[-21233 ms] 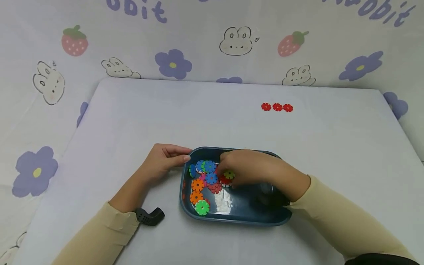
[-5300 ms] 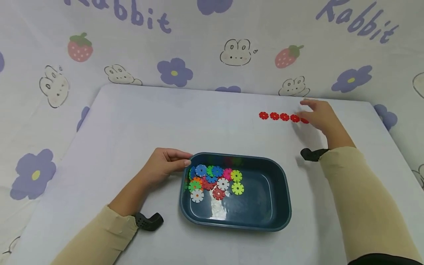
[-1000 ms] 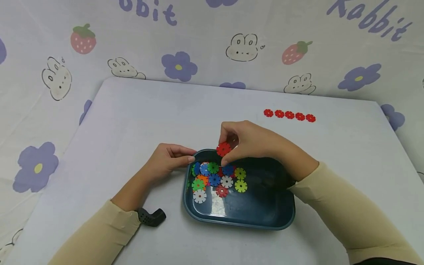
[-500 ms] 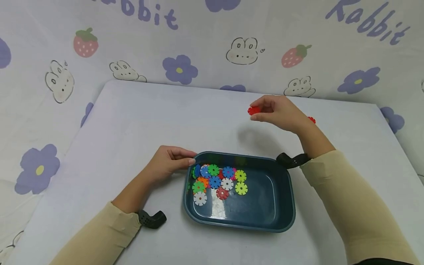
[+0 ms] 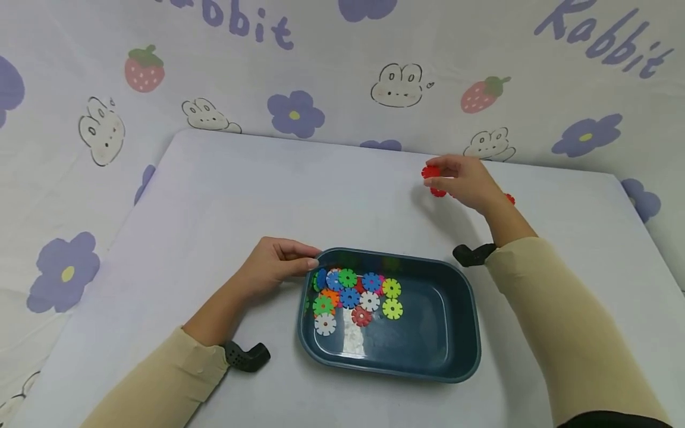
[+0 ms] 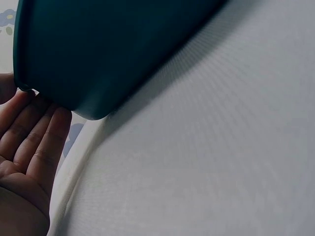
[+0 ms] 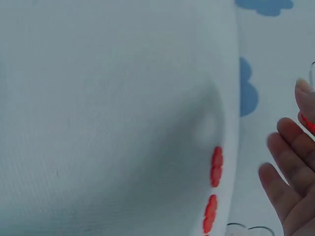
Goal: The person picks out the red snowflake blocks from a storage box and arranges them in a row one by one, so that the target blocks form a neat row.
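Note:
My right hand [image 5: 465, 181] pinches a red snowflake disc [image 5: 430, 172] between thumb and fingers, above the table's far right. Just below it lies another red snowflake disc [image 5: 438, 193]; the hand hides most of the row behind it. In the right wrist view, part of the row of red discs [image 7: 216, 167] shows on the cloth, while the held disc is cut off at the edge. My left hand [image 5: 273, 261] grips the far left corner of a dark blue tray [image 5: 423, 342], thumb at the rim and fingers against the outer wall [image 6: 113, 49].
Inside the tray, mostly to its left, lie several discs: blue, green, orange, pink, a white disc [image 5: 325, 324] and a yellow disc [image 5: 392, 309]. A white cloth [image 5: 225, 190] covers the table. A printed curtain [image 5: 332, 65] hangs behind its far edge.
Red discs in the row have grown from three to several. In the last second my right hand has lifted one more red disc from the tray to the row's left end. My left hand stays.

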Available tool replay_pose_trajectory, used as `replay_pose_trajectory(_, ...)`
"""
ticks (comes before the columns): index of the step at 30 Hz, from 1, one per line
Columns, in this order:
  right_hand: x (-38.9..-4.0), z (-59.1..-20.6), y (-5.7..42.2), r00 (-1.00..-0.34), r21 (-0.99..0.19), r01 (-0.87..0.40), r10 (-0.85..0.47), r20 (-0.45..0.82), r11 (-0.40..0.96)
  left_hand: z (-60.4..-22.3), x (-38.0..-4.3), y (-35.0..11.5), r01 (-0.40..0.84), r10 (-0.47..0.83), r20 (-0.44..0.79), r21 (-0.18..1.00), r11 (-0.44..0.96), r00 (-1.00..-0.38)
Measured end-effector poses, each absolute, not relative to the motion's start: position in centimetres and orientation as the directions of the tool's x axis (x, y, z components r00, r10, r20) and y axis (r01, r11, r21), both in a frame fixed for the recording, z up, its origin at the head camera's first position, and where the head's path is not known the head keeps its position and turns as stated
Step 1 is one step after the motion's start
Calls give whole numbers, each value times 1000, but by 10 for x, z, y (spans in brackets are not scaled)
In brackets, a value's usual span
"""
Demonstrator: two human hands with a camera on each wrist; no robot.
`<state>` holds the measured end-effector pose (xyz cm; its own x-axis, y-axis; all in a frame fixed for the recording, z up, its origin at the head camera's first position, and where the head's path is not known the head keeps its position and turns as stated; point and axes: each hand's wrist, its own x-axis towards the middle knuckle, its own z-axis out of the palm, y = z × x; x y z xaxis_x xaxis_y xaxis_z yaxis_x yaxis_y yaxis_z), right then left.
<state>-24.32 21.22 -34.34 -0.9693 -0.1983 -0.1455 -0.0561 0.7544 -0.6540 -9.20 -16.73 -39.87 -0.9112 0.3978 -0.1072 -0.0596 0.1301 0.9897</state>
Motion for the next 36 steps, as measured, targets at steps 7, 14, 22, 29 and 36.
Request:
replay_pose_trajectory(7,-264,-364,213,-940,-508,-68,-226,-256,859,-399,-92,-168,-58,398,-111,988,142,-911)
replay_pose_trajectory(14,-271,-374,207,-904,-449,-161,-313,-289,879,-400,-92,-168,-72,395,-127,986,150,-910)
replay_pose_trajectory(22,-274,-374,201,-909,-439,-167,-310,-279,883,-400,-93,-168,-72,383,-130,984,163,-915)
replay_pose_trajectory(29,-275,-371,208,-919,-432,-106,-254,-301,896,-399,-93,-167,-73,388,-131,984,160,-913)
replay_pose_trajectory(36,-275,-371,212,-930,-469,-19,-188,-317,883,-399,-91,-168,-75,382,-127,986,150,-915)
